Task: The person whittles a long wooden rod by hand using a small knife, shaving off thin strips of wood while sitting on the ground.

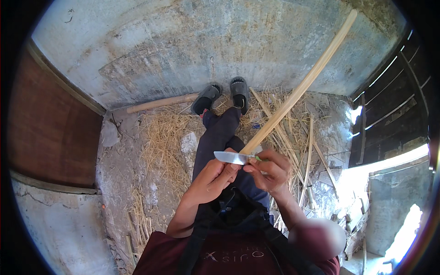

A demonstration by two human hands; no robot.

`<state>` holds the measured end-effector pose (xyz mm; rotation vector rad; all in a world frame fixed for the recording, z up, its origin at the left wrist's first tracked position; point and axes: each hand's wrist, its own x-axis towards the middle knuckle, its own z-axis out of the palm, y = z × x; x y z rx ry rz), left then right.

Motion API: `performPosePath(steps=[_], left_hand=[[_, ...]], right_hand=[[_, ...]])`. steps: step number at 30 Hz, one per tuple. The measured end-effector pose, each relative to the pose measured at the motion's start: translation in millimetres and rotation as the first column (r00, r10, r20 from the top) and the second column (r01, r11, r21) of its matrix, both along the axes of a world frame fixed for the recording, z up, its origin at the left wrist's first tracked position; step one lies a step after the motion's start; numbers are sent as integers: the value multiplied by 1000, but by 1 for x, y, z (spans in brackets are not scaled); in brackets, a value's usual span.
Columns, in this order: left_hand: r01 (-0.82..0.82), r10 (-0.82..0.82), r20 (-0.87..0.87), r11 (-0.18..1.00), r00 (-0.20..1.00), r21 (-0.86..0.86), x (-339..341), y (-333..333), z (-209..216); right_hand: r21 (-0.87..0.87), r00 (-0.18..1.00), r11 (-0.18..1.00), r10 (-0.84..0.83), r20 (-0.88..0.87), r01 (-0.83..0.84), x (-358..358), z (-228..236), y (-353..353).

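A long pale wooden stick [295,96] slants from the upper right down to my hands in front of my lap. My left hand [211,181] is closed round its near end, which the knife and my fingers partly hide. My right hand [271,173] is shut on the handle of a knife [231,157], and a bit of green shows between the fingers. The knife's broad metal blade points left, lying across the near end of the stick just above my left thumb. Whether the edge touches the wood I cannot tell.
Dry straw and shavings [167,137] litter the floor around my legs. A round pole [160,103] lies along the foot of the stained wall [183,50]. Thin wooden strips [307,160] lie at the right. A brown panel [59,123] stands left, dark slatted boards [389,101] right.
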<state>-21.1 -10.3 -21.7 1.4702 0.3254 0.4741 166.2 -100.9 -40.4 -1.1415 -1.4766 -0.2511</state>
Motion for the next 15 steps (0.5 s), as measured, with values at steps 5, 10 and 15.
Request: performPosePath(steps=[5,10,15], left_hand=[[103,-96,39,946,995,-306,-1,-5,13],[111,-103,48,964,994,-240,-2,-9,17],[126,-119,44,972,992,-198,-5,-5,19]], right_hand=[[0,998,1000,0,66,0,1,4,-6],[45,993,999,-34,113,29,0,12,-6],[40,984,998,-55,171,49,2,22,-5]])
